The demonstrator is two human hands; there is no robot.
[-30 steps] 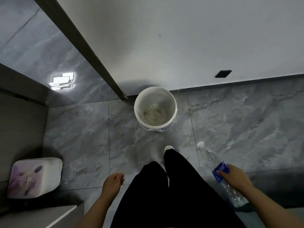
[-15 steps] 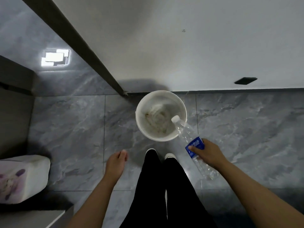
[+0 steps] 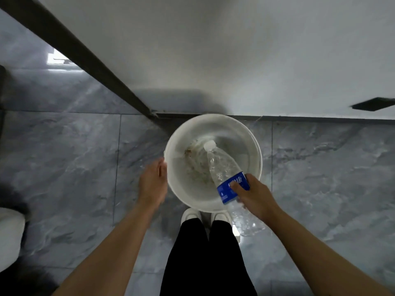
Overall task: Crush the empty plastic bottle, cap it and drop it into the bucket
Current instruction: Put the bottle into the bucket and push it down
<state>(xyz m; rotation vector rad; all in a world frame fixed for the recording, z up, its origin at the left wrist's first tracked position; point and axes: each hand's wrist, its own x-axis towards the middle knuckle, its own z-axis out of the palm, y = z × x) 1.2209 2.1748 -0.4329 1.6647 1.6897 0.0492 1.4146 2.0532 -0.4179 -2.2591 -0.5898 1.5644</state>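
A clear plastic bottle (image 3: 222, 167) with a blue label and a white cap is held over the white bucket (image 3: 255, 150), cap end pointing down into its mouth. My right hand (image 3: 254, 195) grips the bottle at the label, above the bucket's near right rim. The bottle's base end sticks out behind that hand, over the floor. My left hand (image 3: 152, 184) hangs beside the bucket's left rim with fingers apart and holds nothing. The bucket stands on the grey tiled floor against the white wall, with brownish residue on its bottom.
My legs in black trousers and white shoes (image 3: 206, 216) stand just in front of the bucket. A dark metal frame (image 3: 85, 58) runs diagonally down to the floor behind the bucket. A white object (image 3: 9, 236) sits at the left edge. A dark plate (image 3: 373, 104) is on the wall.
I have stepped closer to the bucket. My right hand has carried the bottle from beside the rim to over the bucket's mouth. My left hand has moved up beside the left rim.
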